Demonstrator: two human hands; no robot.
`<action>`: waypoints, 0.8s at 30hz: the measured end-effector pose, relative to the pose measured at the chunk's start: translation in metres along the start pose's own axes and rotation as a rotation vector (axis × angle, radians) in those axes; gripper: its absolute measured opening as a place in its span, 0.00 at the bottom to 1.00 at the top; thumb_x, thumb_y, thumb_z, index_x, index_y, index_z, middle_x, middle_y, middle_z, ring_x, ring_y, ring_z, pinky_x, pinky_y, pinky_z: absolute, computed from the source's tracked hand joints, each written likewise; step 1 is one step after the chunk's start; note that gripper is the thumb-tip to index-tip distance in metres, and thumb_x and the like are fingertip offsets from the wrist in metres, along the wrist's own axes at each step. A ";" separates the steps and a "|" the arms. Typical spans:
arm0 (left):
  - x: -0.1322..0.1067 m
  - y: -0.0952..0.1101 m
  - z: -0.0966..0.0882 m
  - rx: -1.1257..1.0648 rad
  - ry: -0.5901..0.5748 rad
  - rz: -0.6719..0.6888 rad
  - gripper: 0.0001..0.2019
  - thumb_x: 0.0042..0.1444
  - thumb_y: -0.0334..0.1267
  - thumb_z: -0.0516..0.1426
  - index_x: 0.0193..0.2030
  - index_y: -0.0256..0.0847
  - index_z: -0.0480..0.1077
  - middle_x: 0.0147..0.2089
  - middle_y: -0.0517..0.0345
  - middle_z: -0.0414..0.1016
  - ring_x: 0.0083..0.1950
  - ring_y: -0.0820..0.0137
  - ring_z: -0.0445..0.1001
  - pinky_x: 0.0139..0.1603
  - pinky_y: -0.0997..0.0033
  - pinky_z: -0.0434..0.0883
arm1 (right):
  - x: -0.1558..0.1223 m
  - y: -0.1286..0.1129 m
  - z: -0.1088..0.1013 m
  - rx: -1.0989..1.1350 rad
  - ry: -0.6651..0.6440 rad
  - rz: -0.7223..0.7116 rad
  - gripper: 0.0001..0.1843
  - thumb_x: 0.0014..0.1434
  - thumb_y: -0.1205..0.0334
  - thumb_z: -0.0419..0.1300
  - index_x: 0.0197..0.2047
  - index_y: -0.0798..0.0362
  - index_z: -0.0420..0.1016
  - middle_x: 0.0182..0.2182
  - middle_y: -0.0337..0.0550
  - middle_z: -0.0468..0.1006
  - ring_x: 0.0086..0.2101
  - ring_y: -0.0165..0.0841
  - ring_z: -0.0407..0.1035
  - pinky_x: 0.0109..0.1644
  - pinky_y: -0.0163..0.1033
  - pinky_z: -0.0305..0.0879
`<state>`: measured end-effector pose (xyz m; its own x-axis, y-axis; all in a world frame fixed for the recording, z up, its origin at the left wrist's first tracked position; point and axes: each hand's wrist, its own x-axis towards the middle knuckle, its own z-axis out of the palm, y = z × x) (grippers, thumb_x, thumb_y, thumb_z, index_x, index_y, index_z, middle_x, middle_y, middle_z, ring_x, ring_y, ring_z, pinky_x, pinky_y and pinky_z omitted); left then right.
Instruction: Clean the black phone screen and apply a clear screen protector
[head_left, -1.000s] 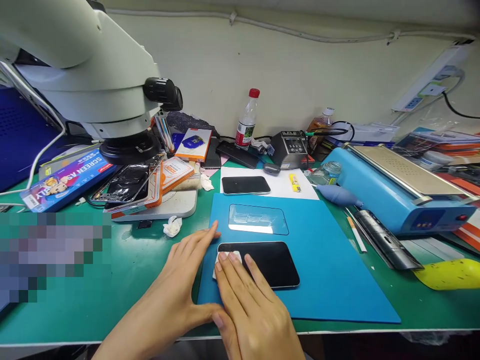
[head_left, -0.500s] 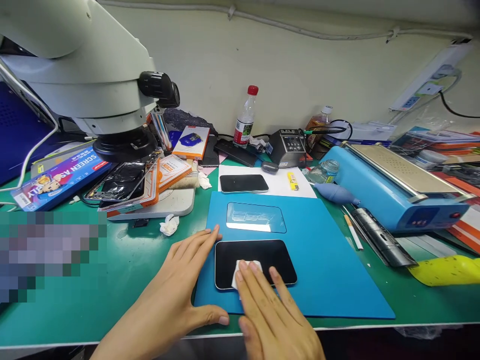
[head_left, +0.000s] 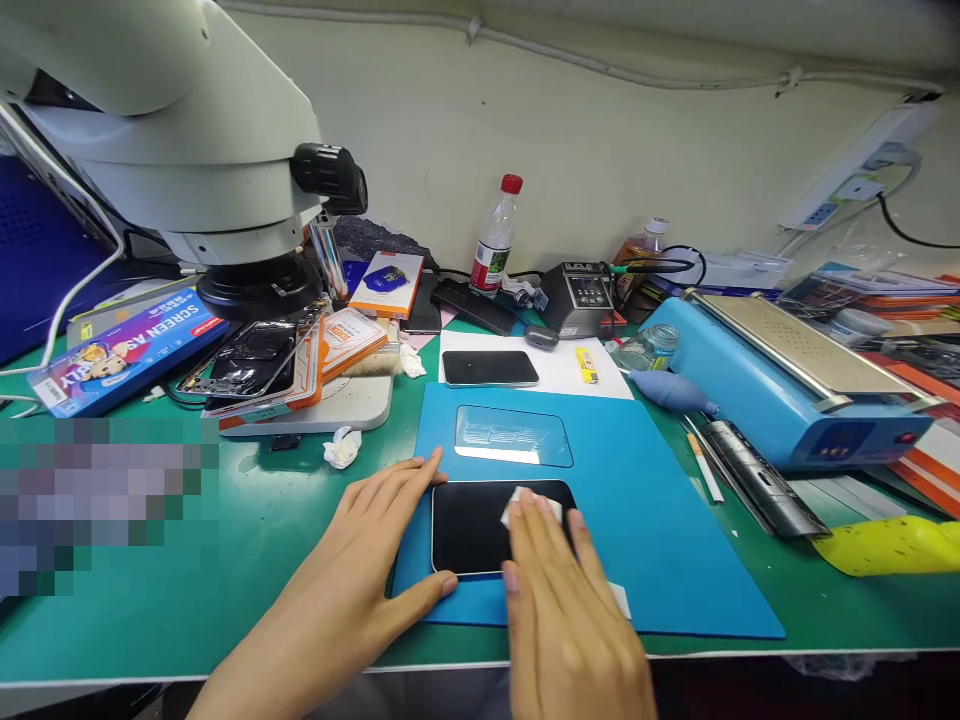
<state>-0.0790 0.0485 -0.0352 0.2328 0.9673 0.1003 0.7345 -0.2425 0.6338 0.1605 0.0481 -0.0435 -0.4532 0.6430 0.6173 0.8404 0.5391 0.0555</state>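
A smartphone (head_left: pixel 469 535) lies on the blue mat (head_left: pixel 675 560), its black screen up. My right hand (head_left: pixel 574 600) presses a white wipe (head_left: pixel 553 507) with outstretched fingers onto the right half of that screen and covers the phone's lower right corner. Another bit of white shows beside the hand's right edge. My left hand (head_left: pixel 367 560) has its thumb and fingers spread around the phone's left end, with the fingertips by its upper left corner. Just behind the phone, a clear glass panel with a thin black border (head_left: pixel 514 436) rests on the mat.
At left stands a microscope (head_left: pixel 187 150) over stacked boxes and an opened phone (head_left: pixel 255 360). A second phone (head_left: pixel 490 368) and a yellow lighter (head_left: pixel 587 366) lie on white paper behind the mat. To the right are a blue blower bulb (head_left: pixel 671 391) and a blue heating machine (head_left: pixel 780 390).
My right hand has slid the wipe rightward and slightly away from me across the screen. My left hand keeps nearly the same place, its thumb a little nearer the phone.
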 end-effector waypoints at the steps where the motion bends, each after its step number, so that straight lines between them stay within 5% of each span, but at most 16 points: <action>1: -0.001 -0.001 0.001 0.007 0.006 0.011 0.45 0.72 0.43 0.61 0.85 0.67 0.37 0.80 0.56 0.64 0.81 0.50 0.59 0.78 0.38 0.65 | 0.006 -0.008 0.003 0.028 -0.014 -0.014 0.30 0.73 0.66 0.58 0.74 0.69 0.68 0.70 0.56 0.73 0.72 0.48 0.65 0.79 0.52 0.61; 6: -0.001 -0.004 0.005 0.045 0.041 0.047 0.45 0.71 0.40 0.61 0.84 0.69 0.38 0.82 0.60 0.62 0.81 0.52 0.59 0.79 0.41 0.63 | 0.016 -0.025 0.001 0.187 0.005 -0.086 0.25 0.72 0.69 0.56 0.68 0.65 0.75 0.69 0.49 0.75 0.69 0.42 0.70 0.76 0.47 0.66; 15: 0.002 0.001 0.004 0.040 0.038 -0.012 0.45 0.71 0.47 0.62 0.85 0.67 0.38 0.78 0.58 0.67 0.78 0.48 0.62 0.76 0.42 0.64 | -0.017 0.035 -0.032 0.030 -0.089 -0.070 0.27 0.74 0.73 0.51 0.73 0.68 0.68 0.69 0.54 0.74 0.72 0.40 0.65 0.80 0.51 0.60; 24: 0.002 0.000 0.002 0.021 0.024 -0.001 0.45 0.71 0.45 0.63 0.84 0.68 0.39 0.78 0.61 0.67 0.79 0.51 0.60 0.77 0.45 0.63 | -0.015 -0.010 -0.012 0.074 -0.030 -0.188 0.26 0.70 0.69 0.57 0.69 0.69 0.73 0.68 0.55 0.75 0.70 0.46 0.69 0.81 0.51 0.58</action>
<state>-0.0770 0.0498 -0.0366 0.2168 0.9691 0.1176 0.7479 -0.2423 0.6180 0.1625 0.0259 -0.0439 -0.6098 0.5425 0.5778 0.7165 0.6889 0.1094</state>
